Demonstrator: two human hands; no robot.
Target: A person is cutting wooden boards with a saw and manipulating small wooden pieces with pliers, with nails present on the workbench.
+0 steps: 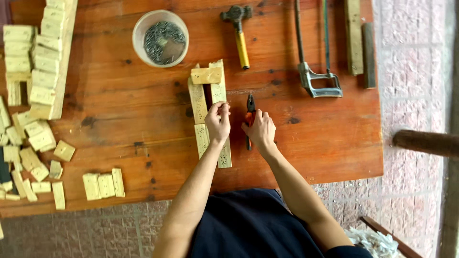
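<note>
Two long wooden strips (199,107) lie side by side at the middle of the wooden table (119,100), with a short wooden block (206,75) laid across their far end. My left hand (218,121) rests over the right strip, its fingertips pinched together, seemingly on a small nail that is too small to make out. My right hand (260,130) grips the orange-handled pliers (250,111), whose jaws point away from me just right of the strips.
A round container of nails (160,38) stands at the back. A yellow-handled hammer (238,32) and a hacksaw (315,57) lie to its right, beside wooden bars (355,38). Several small wooden blocks (33,81) cover the left side. A brown pole (425,142) crosses the paved floor.
</note>
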